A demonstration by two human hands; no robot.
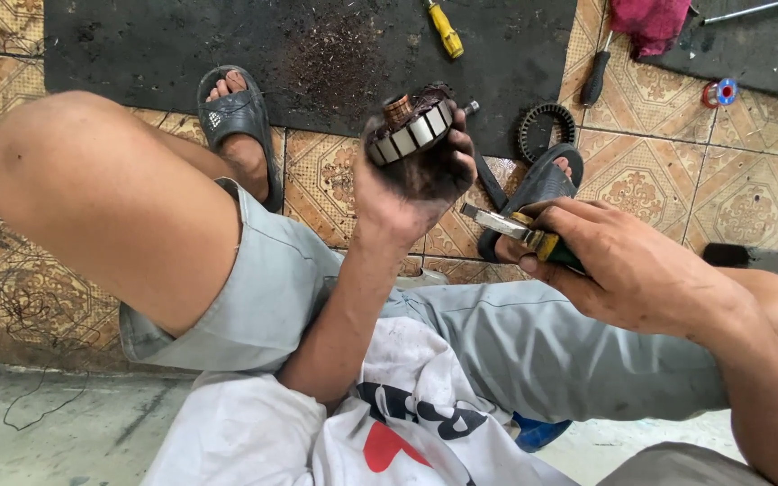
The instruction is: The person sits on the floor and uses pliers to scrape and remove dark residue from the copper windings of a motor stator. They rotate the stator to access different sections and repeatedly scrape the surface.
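Grease-blackened fingers of the left hand (411, 180) wrap around a round motor rotor (411, 126), holding it up above the knees with its copper-coloured hub and ring of pale metal segments turned toward the camera. Just to the right, the right hand (628, 270) closes around a tool with a yellow-and-green handle (542, 241), its flat metal blade pointing left toward the base of the left hand, close to it but not touching the rotor. To work that blade well, I'd judge the rotor needs a firm, steady cradle in the palm, with the blade angled away from the gripping fingers, since a slip would run straight into them.

Sweeping the floor from left to right: a grey sandal (238, 112) on one foot rests at the edge of a black rubber mat (137, 45) strewn with fine metal shavings. A yellow-handled screwdriver (444, 29) lies on the mat, a toothed metal ring (544, 130) sits on the patterned tile floor (749, 180), a black-handled screwdriver (595, 81) lies beside it, then a red cloth (648, 22) and a small red-and-blue ring (720, 92). Nothing lies between the hands; the raised knees crowd the working space.
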